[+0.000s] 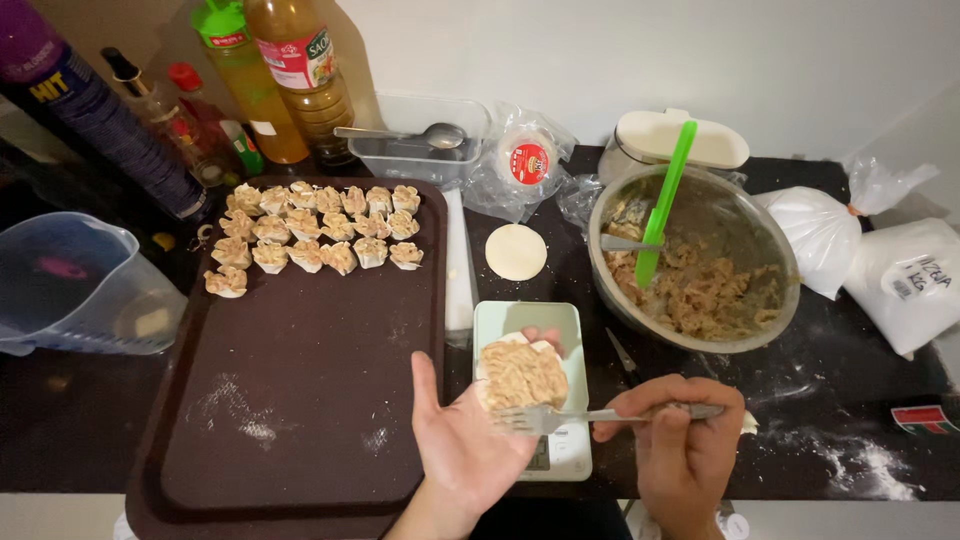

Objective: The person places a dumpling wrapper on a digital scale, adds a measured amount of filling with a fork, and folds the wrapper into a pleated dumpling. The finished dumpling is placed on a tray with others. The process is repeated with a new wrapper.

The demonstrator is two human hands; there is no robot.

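Your tray (300,400) is dark brown with white flour smudges; the dumplings (320,240) on it are pale beige. Your scale (520,320) is pale green, the spatula (665,190) bright green, the surface (840,400) black, flour-dusted.

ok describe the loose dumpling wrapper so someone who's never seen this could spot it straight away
Start at the big metal bowl of filling, right of the dark tray. Between bowl and tray, above the small pale scale, lies the wrapper on the black counter. It is the only flat, bare, pale round; the one in the left hand carries filling.
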